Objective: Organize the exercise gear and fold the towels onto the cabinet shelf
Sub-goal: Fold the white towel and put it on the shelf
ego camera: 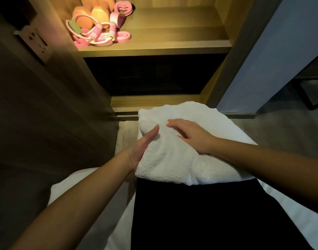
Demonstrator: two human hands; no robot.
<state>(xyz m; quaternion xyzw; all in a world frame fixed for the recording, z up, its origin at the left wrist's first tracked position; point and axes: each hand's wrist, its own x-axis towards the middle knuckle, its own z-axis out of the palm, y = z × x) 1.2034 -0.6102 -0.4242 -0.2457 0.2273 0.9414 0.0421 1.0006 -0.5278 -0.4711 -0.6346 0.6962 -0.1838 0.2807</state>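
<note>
Obs.: white towel (172,159), partly folded into a thick bundle, lies on the person's dark lap (199,213), just short of the cabinet's base. Its long axis appears to run away from the body toward the cabinet, skewed a little rightward; the exact outline is uncertain where it merges with white bedding (78,192) beneath. Left hand (142,150): palm set against the bundle's left edge, visible fingers straight and together, pointing forward along that edge; whether any fingertips sit beneath the fold cannot be told. Right hand (192,136): flat on the top face, fingers straight and slightly spread, pressing rather than gripping, tips aimed left toward the other hand. The two hands are near each other, with cloth between. Target: lit shelf (172,33), ahead and above the towel. Orange dumbbells (86,18), pink jump rope (95,33) and pink bands (122,36) sit bunched at its left end. Judgement: fold is being squared and flattened, not yet lifted. The left hand is better placed to slide under; the right would clamp from above. The lift goes straight forward and up, keeping right of the gear.
</note>
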